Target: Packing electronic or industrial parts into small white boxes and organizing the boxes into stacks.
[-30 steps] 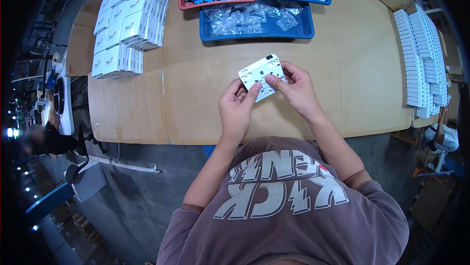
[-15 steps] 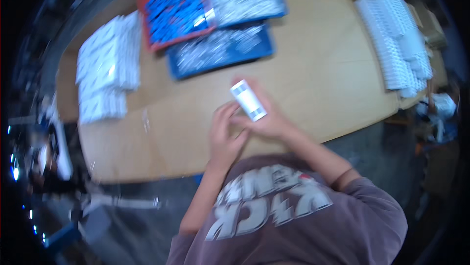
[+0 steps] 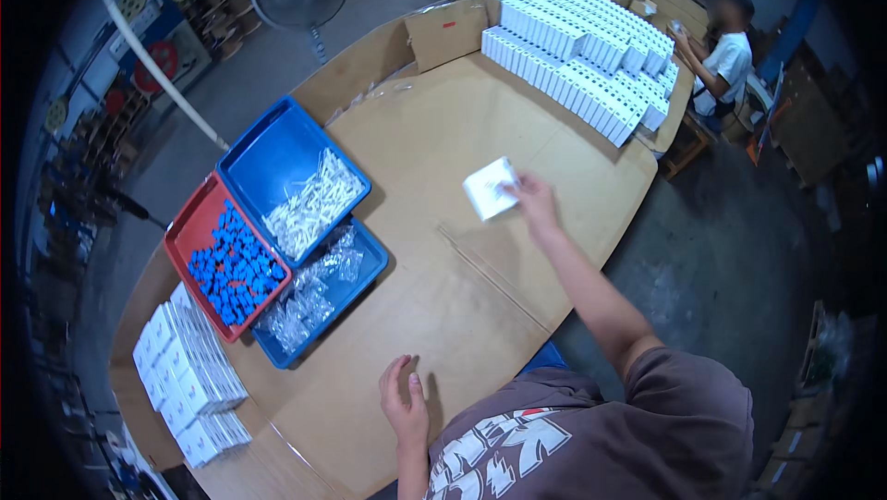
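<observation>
A small white box [image 3: 490,189] is pinched at its right edge by my right hand [image 3: 536,202], held above the middle of the table. My right arm stretches forward over the brown tabletop. My left hand [image 3: 405,400] hovers near the table's front edge with fingers apart and nothing in it. Beyond the held box, stacked rows of white boxes [image 3: 591,84] fill the far right end of the table.
To the left stand a red tray [image 3: 176,239] of blue parts, a blue tray [image 3: 242,153] of white sticks, and a lower blue tray [image 3: 374,264] of clear plastic pieces. Flat white box stacks [image 3: 185,371] lie at near left. Another person [image 3: 725,61] sits beyond the far right end.
My view has turned right. My right hand has carried the white box away from my left hand, toward the stacked boxes. The two hands were together before; now they are apart.
</observation>
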Demonstrator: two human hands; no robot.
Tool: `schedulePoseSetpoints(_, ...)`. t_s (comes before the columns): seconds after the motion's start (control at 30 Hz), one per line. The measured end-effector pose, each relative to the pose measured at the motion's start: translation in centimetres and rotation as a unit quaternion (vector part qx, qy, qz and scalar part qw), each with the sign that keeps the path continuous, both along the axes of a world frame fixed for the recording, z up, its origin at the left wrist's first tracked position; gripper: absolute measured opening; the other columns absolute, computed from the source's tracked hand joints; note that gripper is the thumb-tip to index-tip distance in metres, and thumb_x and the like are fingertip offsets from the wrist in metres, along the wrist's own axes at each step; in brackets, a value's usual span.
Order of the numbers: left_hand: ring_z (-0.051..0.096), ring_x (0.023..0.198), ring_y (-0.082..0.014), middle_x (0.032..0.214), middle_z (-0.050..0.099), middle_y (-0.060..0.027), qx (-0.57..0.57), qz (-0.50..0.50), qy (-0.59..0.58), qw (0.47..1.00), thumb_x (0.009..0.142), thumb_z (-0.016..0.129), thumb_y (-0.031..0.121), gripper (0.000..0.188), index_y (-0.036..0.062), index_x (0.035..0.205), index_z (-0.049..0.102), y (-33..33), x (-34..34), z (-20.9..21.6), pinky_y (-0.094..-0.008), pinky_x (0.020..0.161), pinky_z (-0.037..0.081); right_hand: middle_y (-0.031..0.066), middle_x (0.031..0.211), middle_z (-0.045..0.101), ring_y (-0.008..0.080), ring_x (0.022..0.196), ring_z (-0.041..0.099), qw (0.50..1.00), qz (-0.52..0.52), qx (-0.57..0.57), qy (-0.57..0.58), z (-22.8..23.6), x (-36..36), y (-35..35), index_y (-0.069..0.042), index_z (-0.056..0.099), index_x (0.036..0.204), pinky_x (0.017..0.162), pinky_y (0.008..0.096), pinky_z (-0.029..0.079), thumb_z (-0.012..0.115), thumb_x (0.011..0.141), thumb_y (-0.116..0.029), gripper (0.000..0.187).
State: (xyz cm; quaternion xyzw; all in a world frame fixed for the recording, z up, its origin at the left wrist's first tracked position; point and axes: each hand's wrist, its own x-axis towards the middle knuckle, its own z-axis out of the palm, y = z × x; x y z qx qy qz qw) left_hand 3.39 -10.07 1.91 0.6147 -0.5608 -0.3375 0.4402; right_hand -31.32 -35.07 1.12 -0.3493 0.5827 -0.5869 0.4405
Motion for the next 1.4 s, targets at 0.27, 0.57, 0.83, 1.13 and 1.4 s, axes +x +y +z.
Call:
schedulePoseSetpoints(0.27, 0.054, 0.134, -0.0367, 0.128, 0.069, -0.0139, -0.067, -0.006, -0.126, 0.990, 0.100, 0.063, 0.010, 0.027, 0.0010, 0.125, 0.068, -1.9, -0.6, -0.4, -0.0472, 0.114, 0.042, 0.0116, 0.118, 0.068, 0.0255, 0.107, 0.070, 0.949, -0.267, -0.106, -0.130, 3.0, -19.7, -11.3, -0.002, 0.055, 0.137, 0.083, 0.0385, 0.059, 0.072, 0.088, -0.010, 0.053)
schedulePoseSetpoints(0.57, 0.050, 0.134, -0.0378, 0.131, 0.063, -0.0148, -0.076, 0.013, -0.183, 0.980, 0.096, 0.066, 0.008, 0.025, 0.0024, 0.120, 0.067, -2.4, -0.9, -3.5, -0.0500, 0.115, 0.038, 0.0206, 0.120, 0.067, 0.0340, 0.105, 0.072, 0.909, -0.390, -0.090, -0.114, 4.4, -30.9, -21.3, 0.007, 0.063, 0.118, 0.081, 0.0434, 0.066, 0.074, 0.087, -0.004, 0.035)
schedulePoseSetpoints(0.83, 0.050, 0.134, -0.0380, 0.131, 0.063, -0.0137, -0.065, 0.012, -0.205, 0.976, 0.093, 0.069, 0.008, 0.026, 0.0041, 0.118, 0.069, -2.8, -1.1, -3.8, -0.0507, 0.114, 0.038, 0.0221, 0.111, 0.074, 0.0357, 0.099, 0.075, 0.855, -0.518, -0.001, 0.033, 5.5, -31.8, -26.5, 0.004, 0.070, 0.109, 0.086, 0.0432, 0.060, 0.079, 0.079, -0.017, 0.038)
schedulePoseSetpoints(1.13, 0.052, 0.131, -0.0373, 0.129, 0.064, -0.0133, -0.057, 0.020, -0.229, 0.972, 0.090, 0.071, 0.008, 0.026, 0.0046, 0.116, 0.070, -3.1, -2.1, -3.9, -0.0504, 0.113, 0.039, 0.0241, 0.116, 0.074, 0.0408, 0.105, 0.072, 0.919, -0.322, 0.057, 0.222, 2.0, -34.3, -32.7, 0.000, 0.071, 0.115, 0.102, 0.0451, 0.054, 0.078, 0.076, -0.033, 0.051)
schedulePoseSetpoints(1.4, 0.054, 0.129, -0.0362, 0.126, 0.064, -0.0131, -0.050, 0.032, -0.256, 0.965, 0.089, 0.070, 0.006, 0.023, 0.0042, 0.113, 0.071, -3.4, -1.8, -3.7, -0.0494, 0.111, 0.040, 0.0230, 0.148, 0.056, 0.0389, 0.135, 0.056, 0.847, -0.381, 0.072, 0.364, 1.2, -31.2, -32.1, 0.000, 0.046, 0.148, 0.114, 0.0445, 0.045, 0.085, 0.076, -0.033, 0.088)
